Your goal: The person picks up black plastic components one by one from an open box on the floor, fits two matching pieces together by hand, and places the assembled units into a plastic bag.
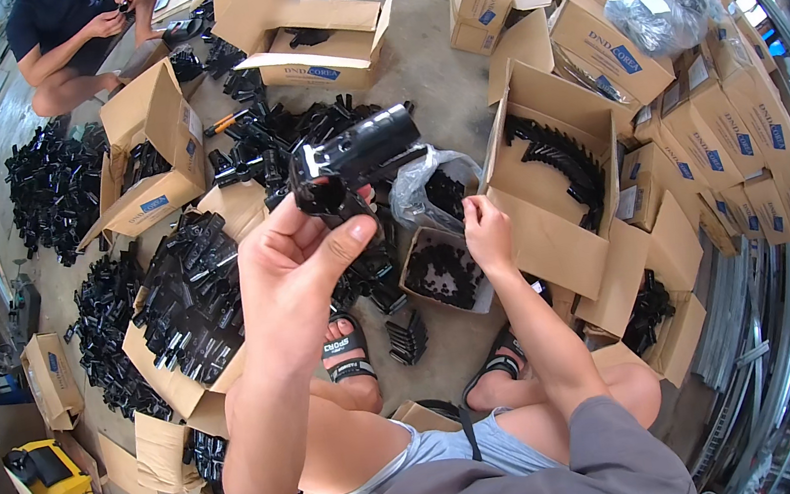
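Item: one glossy black tubular part (pixel 368 144) with a wider, open-ended collar, raised over the floor (pixel 430 25) in front of the wearer. Left hand (pixel 300 250): closed around the part's lower end, thumb across it. Right hand (pixel 489 234): fingers drawn together, narrow, beside a clear plastic bag (pixel 416 191); whether anything small is pinched there, cannot tell. Below the bag: a small open box (pixel 479 300) of little black pieces. Right: an open carton (pixel 557 246) with a curved row of black parts (pixel 559 158) inside. Between the feet: a short row of similar parts (pixel 408 338). Left: a large loose heap (pixel 191 301) on cardboard and a further heap (pixel 59 188) beyond. Far left: a co-worker's hand (pixel 106 25) at a small dark piece. Stage, by judgement: partway; one row stands ordered in the carton, its remaining floor uncovered; the held part is not yet set down, and many lie loose.
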Available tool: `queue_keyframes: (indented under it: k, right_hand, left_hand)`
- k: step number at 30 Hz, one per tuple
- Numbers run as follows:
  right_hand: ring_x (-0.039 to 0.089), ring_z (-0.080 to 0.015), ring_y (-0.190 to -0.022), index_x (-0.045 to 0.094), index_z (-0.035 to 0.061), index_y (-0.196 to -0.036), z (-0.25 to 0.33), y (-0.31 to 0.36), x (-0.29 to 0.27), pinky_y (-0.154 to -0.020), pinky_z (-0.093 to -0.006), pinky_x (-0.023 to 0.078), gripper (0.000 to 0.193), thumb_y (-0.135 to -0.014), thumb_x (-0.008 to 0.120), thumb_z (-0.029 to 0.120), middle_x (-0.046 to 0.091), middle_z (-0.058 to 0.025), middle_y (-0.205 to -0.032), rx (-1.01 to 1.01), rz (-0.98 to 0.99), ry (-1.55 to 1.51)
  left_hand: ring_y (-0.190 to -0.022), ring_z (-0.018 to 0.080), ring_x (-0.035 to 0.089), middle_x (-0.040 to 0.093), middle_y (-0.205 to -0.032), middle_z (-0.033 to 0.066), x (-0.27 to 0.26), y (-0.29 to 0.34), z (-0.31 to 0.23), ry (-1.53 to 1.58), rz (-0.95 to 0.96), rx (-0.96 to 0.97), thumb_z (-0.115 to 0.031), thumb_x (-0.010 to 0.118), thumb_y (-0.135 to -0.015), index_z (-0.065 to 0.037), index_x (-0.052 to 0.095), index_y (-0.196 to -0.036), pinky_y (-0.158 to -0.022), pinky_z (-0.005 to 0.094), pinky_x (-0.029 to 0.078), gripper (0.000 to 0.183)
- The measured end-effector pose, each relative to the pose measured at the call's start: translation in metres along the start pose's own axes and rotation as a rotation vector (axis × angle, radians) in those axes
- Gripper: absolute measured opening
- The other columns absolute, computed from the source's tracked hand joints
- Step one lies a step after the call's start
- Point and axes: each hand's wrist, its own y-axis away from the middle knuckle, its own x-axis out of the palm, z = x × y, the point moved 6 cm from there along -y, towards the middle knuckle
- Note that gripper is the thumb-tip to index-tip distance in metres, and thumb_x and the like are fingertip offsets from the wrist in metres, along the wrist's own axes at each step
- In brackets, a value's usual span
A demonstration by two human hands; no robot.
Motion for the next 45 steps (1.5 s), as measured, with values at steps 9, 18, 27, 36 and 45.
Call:
queue_keyframes:
  k: [9,18,27,36,45]
  right_hand:
    - [0.067,-0.0434,-0.109,0.074,0.0036,-0.105,-0.112,-0.109,0.148,-0.095,-0.0535,0.053,0.028,-0.092,0.051,0.012,0.071,-0.0255,-0.110,-0.073,0.323,0.436]
    - [0.066,-0.0446,-0.111,0.072,0.0092,-0.113,-0.085,-0.089,0.169,-0.095,-0.0533,0.052,0.044,-0.090,0.060,0.044,0.071,-0.0249,-0.114,0.159,0.358,0.174]
    - [0.068,-0.0436,-0.107,0.074,0.0091,-0.112,-0.016,-0.077,0.117,-0.093,-0.0514,0.053,0.047,-0.087,0.063,0.047,0.072,-0.0244,-0.111,0.248,0.267,0.147]
    - [0.072,-0.0349,-0.096,0.068,-0.0018,-0.112,0.014,-0.076,0.048,-0.087,-0.0427,0.055,0.020,-0.093,0.065,0.006,0.073,-0.0213,-0.102,0.000,-0.075,-0.134]
    - [0.069,-0.0143,-0.089,0.070,-0.0019,-0.101,0.279,-0.026,-0.166,-0.082,-0.0275,0.054,0.014,-0.089,0.072,-0.006,0.075,-0.0106,-0.099,-0.609,-0.051,-0.668]
  left_hand:
    - [-0.103,0.0072,0.063,0.071,-0.114,0.0012,0.016,-0.010,-0.009,0.027,0.060,-0.085,0.005,0.071,-0.091,0.002,0.065,-0.126,-0.091,0.0266,0.052,0.036]
    - [-0.110,0.0071,0.062,0.068,-0.123,0.0012,-0.002,-0.014,0.007,0.086,0.093,-0.110,0.001,0.073,-0.093,0.001,0.061,-0.136,-0.099,0.0261,0.050,0.044]
    - [-0.101,0.0030,0.058,0.069,-0.115,-0.0009,0.002,-0.012,0.005,-0.007,0.074,-0.062,-0.003,0.071,-0.095,0.004,0.062,-0.132,-0.089,0.0238,0.051,0.039]
    - [-0.095,0.0015,0.056,0.070,-0.106,-0.0019,-0.002,-0.010,0.007,-0.001,0.102,0.011,-0.005,0.072,-0.094,0.003,0.066,-0.122,-0.084,0.0233,0.049,0.030]
    - [-0.092,0.0055,0.060,0.072,-0.102,0.0005,0.002,-0.002,-0.002,-0.091,0.086,0.044,0.005,0.070,-0.090,0.003,0.067,-0.120,-0.083,0.0249,0.051,0.031]
